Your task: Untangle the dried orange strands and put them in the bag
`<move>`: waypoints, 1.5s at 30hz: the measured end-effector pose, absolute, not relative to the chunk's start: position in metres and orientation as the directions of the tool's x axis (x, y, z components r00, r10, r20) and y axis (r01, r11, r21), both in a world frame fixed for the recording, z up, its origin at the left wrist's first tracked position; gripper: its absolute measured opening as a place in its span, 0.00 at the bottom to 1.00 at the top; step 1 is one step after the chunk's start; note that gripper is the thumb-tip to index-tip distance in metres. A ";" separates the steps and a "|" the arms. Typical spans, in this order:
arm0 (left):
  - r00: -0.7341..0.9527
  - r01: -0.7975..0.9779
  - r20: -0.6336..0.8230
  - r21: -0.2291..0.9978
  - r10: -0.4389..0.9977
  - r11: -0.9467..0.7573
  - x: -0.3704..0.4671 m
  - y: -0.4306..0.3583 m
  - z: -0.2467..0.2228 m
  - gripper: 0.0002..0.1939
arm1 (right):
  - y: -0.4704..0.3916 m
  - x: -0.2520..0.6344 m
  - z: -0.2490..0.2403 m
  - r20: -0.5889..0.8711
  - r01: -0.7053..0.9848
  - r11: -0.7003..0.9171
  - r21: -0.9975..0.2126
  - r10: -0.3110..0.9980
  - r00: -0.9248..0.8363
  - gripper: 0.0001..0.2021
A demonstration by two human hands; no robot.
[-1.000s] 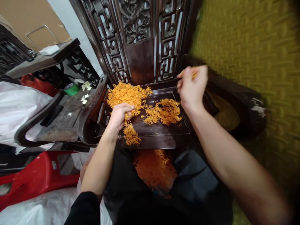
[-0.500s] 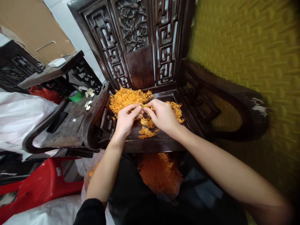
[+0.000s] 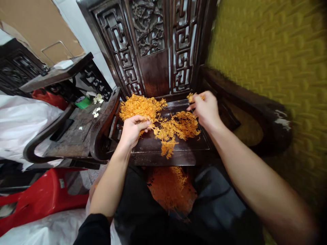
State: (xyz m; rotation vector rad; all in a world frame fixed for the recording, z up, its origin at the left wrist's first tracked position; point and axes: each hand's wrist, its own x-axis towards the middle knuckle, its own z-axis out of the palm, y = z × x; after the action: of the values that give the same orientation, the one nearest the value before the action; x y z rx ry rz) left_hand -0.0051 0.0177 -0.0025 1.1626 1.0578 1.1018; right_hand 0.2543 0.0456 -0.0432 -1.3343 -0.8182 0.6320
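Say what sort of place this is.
Probably a home's sitting room, though a shop's back room is possible: a dark wooden chair with a carved openwork back, a similar wooden seat beside it, and a red plastic seat below.

Heaped far left on the seat (image 3: 147, 145) in a frilly orange pile (image 3: 141, 107); spread rightward in a thinner clump (image 3: 185, 125); drooping nearward in a pinched strand (image 3: 159, 133); raised at right in a scrap (image 3: 191, 97).

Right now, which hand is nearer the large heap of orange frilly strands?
Left. The left hand is at the near edge of the heap; the right hand is apart, to its right.
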 end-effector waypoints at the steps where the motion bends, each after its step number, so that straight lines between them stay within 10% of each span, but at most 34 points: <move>1: 0.139 -0.119 -0.046 0.991 0.989 0.063 -0.005 0.021 -0.005 0.16 | 0.043 0.253 -0.043 0.094 -0.029 0.127 -0.991 0.850 0.519 0.11; 7: 0.050 -0.185 0.003 0.983 0.999 0.006 -0.001 0.034 -0.008 0.17 | 0.013 0.224 -0.024 0.112 -0.182 0.148 -0.972 0.975 0.194 0.12; 17: -0.092 -0.224 0.111 0.966 0.990 -0.129 0.020 0.030 -0.009 0.19 | -0.023 0.171 -0.022 0.421 0.633 0.367 -0.682 0.904 -0.071 0.18; 24: 0.327 -0.203 -0.004 0.976 0.945 0.075 0.019 0.021 -0.005 0.21 | -0.016 0.179 -0.019 0.344 0.331 0.367 -0.870 0.930 -0.128 0.16; 32: -0.185 -0.155 0.298 0.932 0.937 -0.327 0.004 0.050 -0.008 0.16 | -0.034 0.178 -0.002 0.465 0.271 0.456 -0.848 0.885 -0.035 0.13; 45: 0.281 -0.708 0.002 0.675 0.960 0.206 -0.012 0.042 0.010 0.11 | -0.006 0.201 -0.021 0.091 -0.337 0.160 -0.928 0.973 0.212 0.14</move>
State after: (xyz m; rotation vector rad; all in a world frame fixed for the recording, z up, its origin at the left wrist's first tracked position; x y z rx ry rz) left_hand -0.0121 0.0416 0.0097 0.6361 0.4733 1.2236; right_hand 0.2007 -0.0061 -0.0210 -0.9407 -0.8673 1.1266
